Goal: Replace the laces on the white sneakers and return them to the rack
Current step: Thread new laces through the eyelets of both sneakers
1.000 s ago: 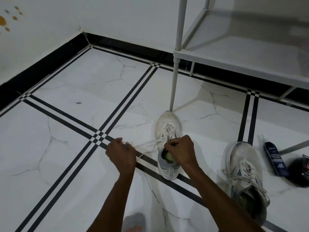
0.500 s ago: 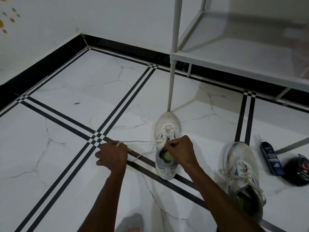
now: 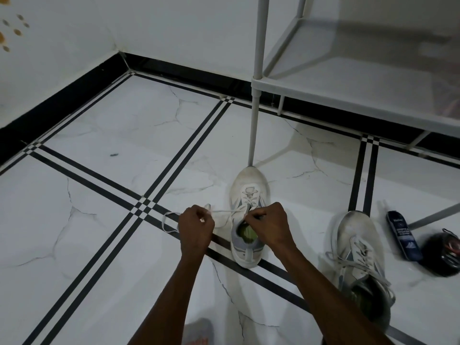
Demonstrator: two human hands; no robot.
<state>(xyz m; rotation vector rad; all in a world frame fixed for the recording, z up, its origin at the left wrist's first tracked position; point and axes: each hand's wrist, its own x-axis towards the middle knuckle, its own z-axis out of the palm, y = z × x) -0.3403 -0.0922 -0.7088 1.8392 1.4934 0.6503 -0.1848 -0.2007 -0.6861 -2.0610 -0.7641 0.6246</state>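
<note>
A white sneaker (image 3: 249, 189) with grey heel and green insole stands on the floor, toe against the rack leg. My left hand (image 3: 196, 229) is closed on its white lace (image 3: 224, 211), which runs taut from the eyelets and loops out to the left. My right hand (image 3: 270, 226) pinches the lace at the top of the tongue. The second white sneaker (image 3: 358, 250) lies to the right with loose laces. The white rack (image 3: 348, 95) stands behind.
A dark blue bottle (image 3: 403, 236) lies on the floor right of the second sneaker, next to a round black object (image 3: 441, 255). A grey slipper toe (image 3: 199, 331) shows at the bottom edge. The floor is white marble tile with black stripes; walls close in at the back left.
My left hand pulled the lace out to the left, then came back toward the sneaker, leaving a slack loop on the floor. My right hand stayed at the tongue.
</note>
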